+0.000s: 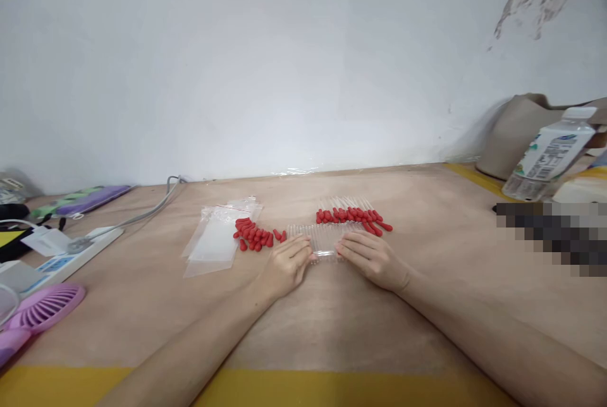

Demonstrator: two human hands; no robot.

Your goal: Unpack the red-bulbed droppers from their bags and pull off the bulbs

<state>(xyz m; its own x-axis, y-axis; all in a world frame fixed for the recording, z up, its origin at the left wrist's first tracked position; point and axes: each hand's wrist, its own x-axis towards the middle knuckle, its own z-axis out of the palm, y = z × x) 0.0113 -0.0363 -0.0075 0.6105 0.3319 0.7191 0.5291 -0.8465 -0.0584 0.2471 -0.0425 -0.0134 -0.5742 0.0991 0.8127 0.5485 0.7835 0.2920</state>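
A row of clear, thin plastic tubes (pixel 324 239) lies side by side on the table in front of me. My left hand (pixel 288 263) holds the row's left end, its fingers bent over the top. At the opposite end my right hand (pixel 374 260) grips in the same way, fingertips pressed on the near edge. Just left of the tubes is a loose pile of small red, rounded pieces (pixel 253 236). Behind them lie several white sticks (pixel 344 202) with red tips (pixel 348 215) towards me. The undersides of the tubes are hidden.
Clear plastic bags (pixel 213 242) lie left of the red pile. Further left are a power strip (pixel 78 261) with a grey cable (pixel 152 210), a pink fan (pixel 50 309) and a purple pouch (pixel 95 200). A water bottle (pixel 550 154) stands at the right; a blurred-out patch (pixel 552 236) is nearer.
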